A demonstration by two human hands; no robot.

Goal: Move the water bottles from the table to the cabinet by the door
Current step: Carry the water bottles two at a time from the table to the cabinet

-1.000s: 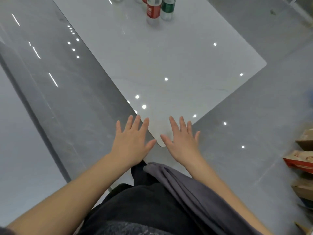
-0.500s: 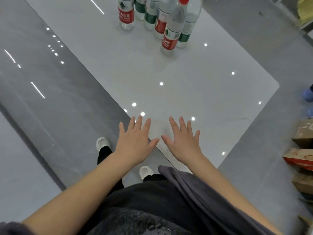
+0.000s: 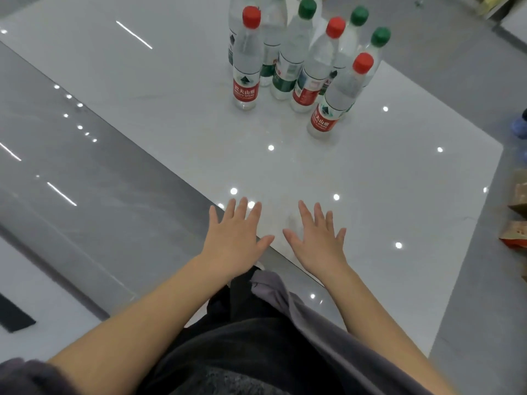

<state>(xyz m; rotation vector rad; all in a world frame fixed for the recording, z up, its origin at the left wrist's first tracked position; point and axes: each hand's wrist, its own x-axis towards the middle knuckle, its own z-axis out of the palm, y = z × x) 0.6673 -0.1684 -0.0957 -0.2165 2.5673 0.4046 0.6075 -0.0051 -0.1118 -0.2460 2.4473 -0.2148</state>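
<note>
Clear plastic water bottles (image 3: pixel 302 58) with red and green screw caps stand upright in a tight cluster at the far part of the glossy pale marble-patterned worktop (image 3: pixel 370 181), red and green labels round their lower halves. Bare polished stone lies between them and the person. The left hand (image 3: pixel 232 240) and right hand (image 3: pixel 316 238) hover near the worktop's close edge, palms down, each grip spread wide and holding nothing. Brown cardboard boxes (image 3: pixel 517 218) sit on the shiny grey tiled floor (image 3: pixel 71 166) to the right.

Water bottles (image 3: pixel 302 61) clustered upright on table (image 3: pixel 399 181), twelve o'clock, well beyond both flat hands (image 3: pixel 233 240).
</note>
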